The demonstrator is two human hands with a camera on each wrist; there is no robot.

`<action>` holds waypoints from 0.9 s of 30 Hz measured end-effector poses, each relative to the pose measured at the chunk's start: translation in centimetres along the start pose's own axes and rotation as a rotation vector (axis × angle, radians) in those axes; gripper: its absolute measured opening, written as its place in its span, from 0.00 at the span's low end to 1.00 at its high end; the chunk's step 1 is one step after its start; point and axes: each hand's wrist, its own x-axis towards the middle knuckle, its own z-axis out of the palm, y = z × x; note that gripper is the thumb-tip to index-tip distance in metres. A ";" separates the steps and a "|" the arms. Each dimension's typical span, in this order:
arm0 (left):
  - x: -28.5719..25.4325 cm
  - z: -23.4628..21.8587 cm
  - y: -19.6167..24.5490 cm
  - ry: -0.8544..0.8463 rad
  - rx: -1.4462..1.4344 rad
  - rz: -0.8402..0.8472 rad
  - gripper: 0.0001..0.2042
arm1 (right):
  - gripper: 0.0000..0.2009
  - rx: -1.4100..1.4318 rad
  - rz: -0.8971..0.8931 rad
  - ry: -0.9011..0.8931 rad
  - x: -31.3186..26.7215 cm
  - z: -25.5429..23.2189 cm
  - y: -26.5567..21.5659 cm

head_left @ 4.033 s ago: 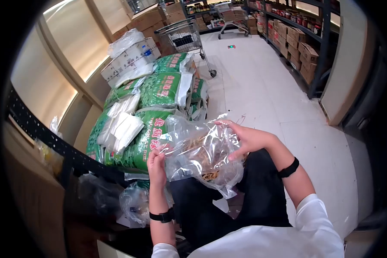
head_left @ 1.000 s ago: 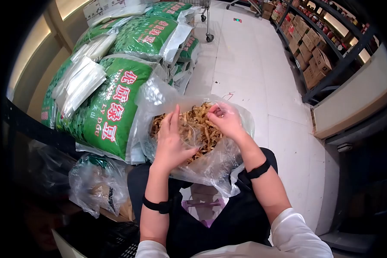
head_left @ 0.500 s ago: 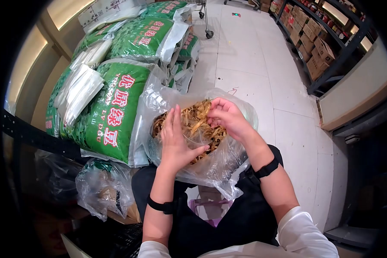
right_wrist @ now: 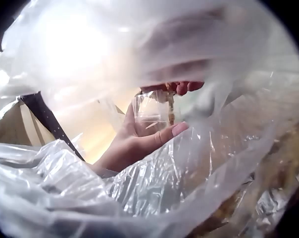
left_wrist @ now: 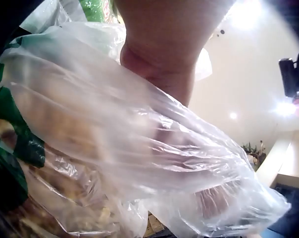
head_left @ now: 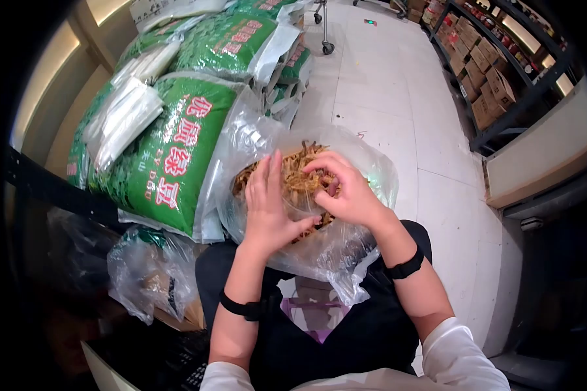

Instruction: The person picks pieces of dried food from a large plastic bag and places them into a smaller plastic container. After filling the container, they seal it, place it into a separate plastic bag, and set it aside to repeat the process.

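A large translucent plastic bag of dried brown strips sits open across the person's lap. Over its mouth the left hand has its fingers straight and its thumb spread. A small clear bag spans that thumb and fingers in the right wrist view. Close beside it the right hand has its fingers curled and pinches some strips near the small bag's mouth. One strip hangs below the right fingertips in the right wrist view. The left wrist view is mostly covered by translucent plastic.
Green printed sacks are stacked at the left, with flat clear bags on top. Another plastic bag stands low beside the left knee. Shelves with cartons line the right, and a cart wheel stands behind.
Earlier both hands held the small clear bag spread above the lap. Now they are at the large bag's mouth, and the right hand has moved with strips towards the left.
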 end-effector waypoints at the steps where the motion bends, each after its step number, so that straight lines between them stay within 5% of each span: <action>1: 0.1 -0.1 0.1 -0.008 0.006 -0.010 0.62 | 0.15 -0.027 -0.029 0.021 -0.1 0.1 0.0; 9: 0.1 -0.2 0.1 -0.025 0.076 0.008 0.63 | 0.18 0.016 0.034 0.069 0.4 0.5 0.7; 12: 0.1 -0.2 -0.1 -0.025 -0.057 0.035 0.62 | 0.24 0.270 0.202 -0.003 0.5 0.9 1.7; 20: 0.0 -0.3 -0.1 -0.014 -0.060 0.028 0.63 | 0.34 0.348 -0.023 0.144 0.7 0.9 1.2; 27: 0.1 -0.1 -0.2 0.041 -0.052 0.027 0.62 | 0.39 0.458 -0.028 0.190 0.7 1.2 0.5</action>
